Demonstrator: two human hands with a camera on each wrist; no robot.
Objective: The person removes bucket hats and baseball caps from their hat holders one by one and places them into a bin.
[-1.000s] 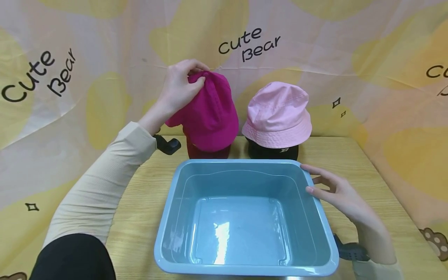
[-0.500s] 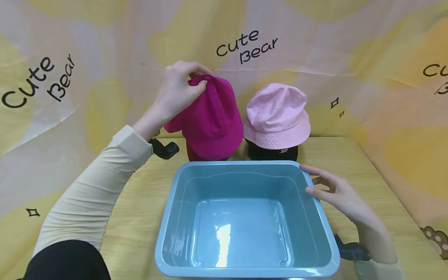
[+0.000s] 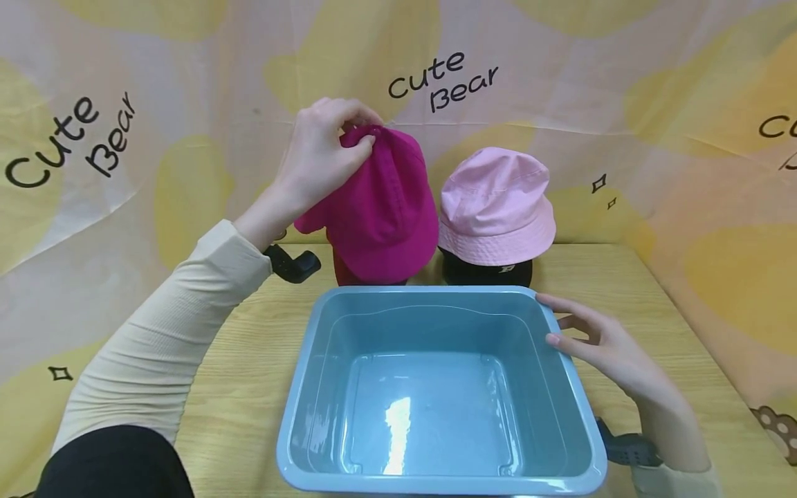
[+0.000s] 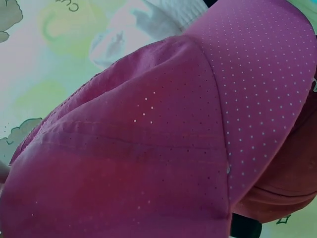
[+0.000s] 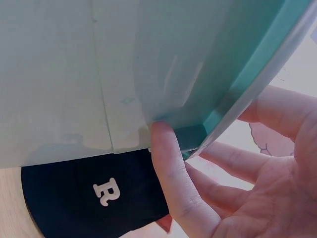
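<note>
My left hand pinches the crown of a magenta baseball cap at the back of the table. Tiny holes speckle its brim in the left wrist view. Below it a dark red cap shows in part. To the right, a pink bucket hat sits over a black cap with a white letter R. My right hand holds the right rim of a light blue basin near its far corner, one finger against the outer wall. Nothing lies inside the basin.
The wooden table meets a printed cloth backdrop behind the hats and along the right side. A black rounded shape covers the lower left corner by my left sleeve.
My left hand and the magenta cap have shifted a little to the right, and the cap's brim now overlaps the bucket hat's edge. The right hand and basin stay nearly still.
</note>
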